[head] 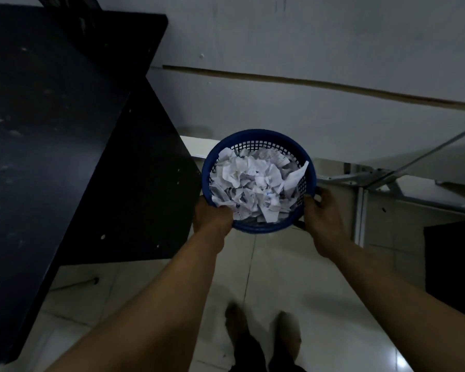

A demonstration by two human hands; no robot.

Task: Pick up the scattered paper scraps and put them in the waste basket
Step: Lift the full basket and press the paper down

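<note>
A round blue mesh waste basket [261,136] is held up in front of me, above the tiled floor. It is filled with several crumpled white paper scraps [255,183]. My left hand [212,218] grips the basket's near left rim, fingers curled over the edge. My right hand [322,213] grips the right rim, with the thumb on the outside. Both forearms reach forward from the bottom of the view.
A large dark table [51,130] fills the left side, its corner close to the basket. A pale wall [306,44] stands ahead. A metal frame [373,178] lies at the right, beside a dark box [454,264]. My feet [263,328] stand on white tiles.
</note>
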